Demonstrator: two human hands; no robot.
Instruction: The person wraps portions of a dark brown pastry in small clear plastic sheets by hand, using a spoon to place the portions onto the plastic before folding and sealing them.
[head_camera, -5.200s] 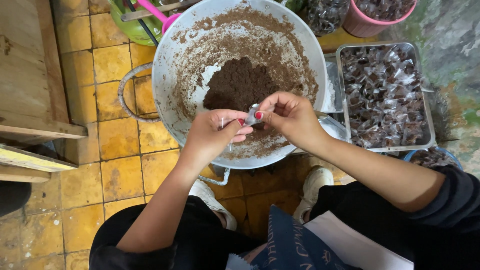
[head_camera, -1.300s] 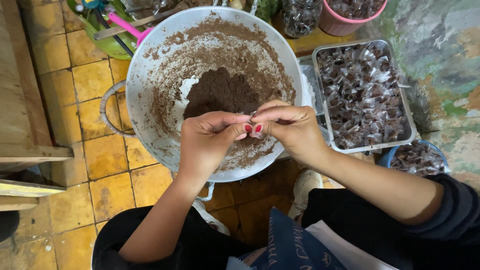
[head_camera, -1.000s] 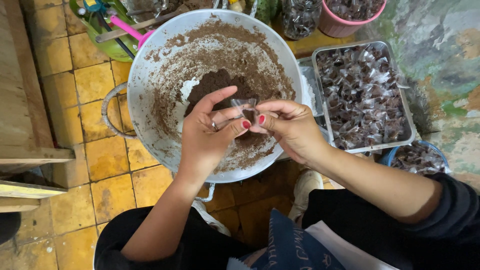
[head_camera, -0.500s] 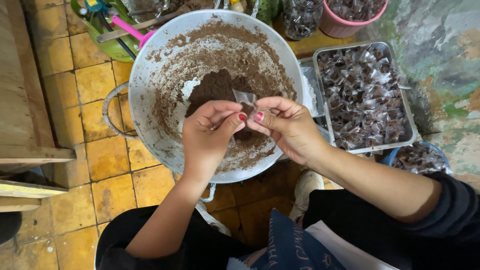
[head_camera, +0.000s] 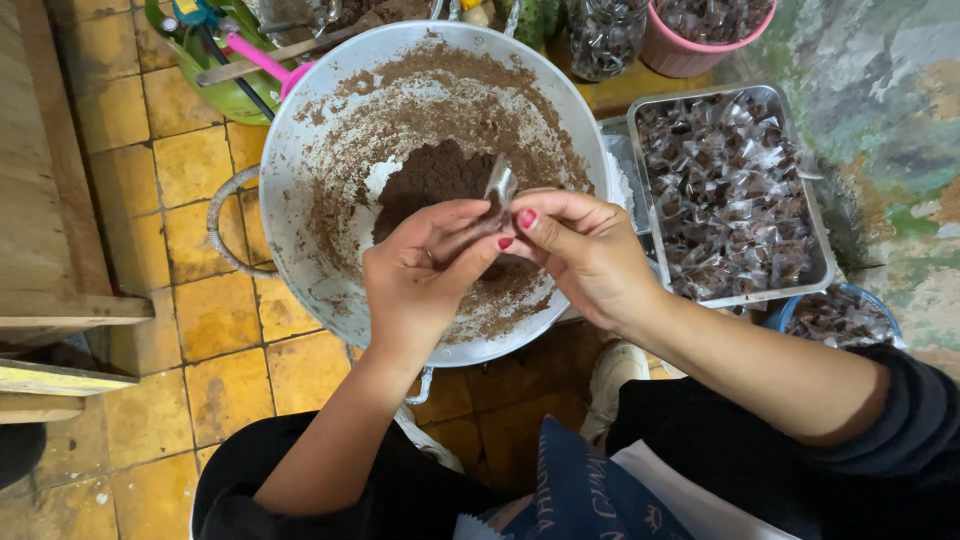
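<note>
Over a large metal pan (head_camera: 300, 250) smeared with brown paste, both of my hands hold one small sweet in a clear plastic wrapper (head_camera: 497, 190). My left hand (head_camera: 420, 275) pinches its lower end between thumb and fingers. My right hand (head_camera: 585, 250) grips the upper end, where the wrapper sticks up. A dark lump of the brown paste (head_camera: 430, 175) lies in the middle of the pan just behind my fingers.
A metal tray (head_camera: 730, 190) of several wrapped sweets sits to the right. A pink tub (head_camera: 700, 35) and a jar (head_camera: 605, 35) stand behind it, a blue bowl (head_camera: 835, 315) in front. A green basket with tools (head_camera: 225, 60) is at the top left, wooden boards (head_camera: 50, 200) at the left.
My hands have stayed over the pan, working the wrapper. The wrapper's end now stands up between my fingers, and my left fingers have closed on it again.
</note>
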